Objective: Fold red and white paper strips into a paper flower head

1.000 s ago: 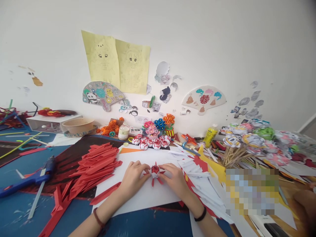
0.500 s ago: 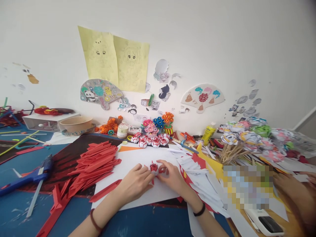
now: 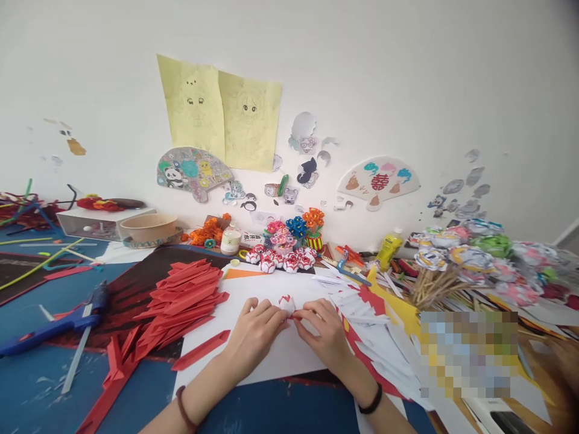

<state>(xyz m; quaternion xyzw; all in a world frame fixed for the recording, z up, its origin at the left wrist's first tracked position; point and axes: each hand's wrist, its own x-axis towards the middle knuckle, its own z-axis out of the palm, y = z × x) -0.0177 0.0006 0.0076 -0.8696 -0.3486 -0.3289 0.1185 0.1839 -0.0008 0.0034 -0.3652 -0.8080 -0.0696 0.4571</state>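
Note:
A small red and white folded paper flower (image 3: 286, 304) stands upright over the white sheet (image 3: 253, 286). My left hand (image 3: 256, 330) pinches it low on its left side. My right hand (image 3: 324, 330) has its thumb and fingers closed at the flower's lower right, where a bit of red shows. The fingers partly hide the base. Left of my hands lies a pile of folded red paper strips (image 3: 181, 301), with one red strip (image 3: 201, 351) apart on the sheet. Folded white paper strips (image 3: 357, 307) are heaped on the right.
Finished red and white paper flowers (image 3: 289, 260) sit behind the sheet. A blue glue gun (image 3: 84, 316) lies at left. Further back are a beige bowl (image 3: 149, 228) and a yellow bottle (image 3: 389, 248). Paper flowers on sticks (image 3: 429, 286) and another person's blurred hand (image 3: 561, 361) are at right.
The flower has turned from showing its red inside to standing upright with white outer petals showing. My fingers have shifted to its base. The view has swung slightly left.

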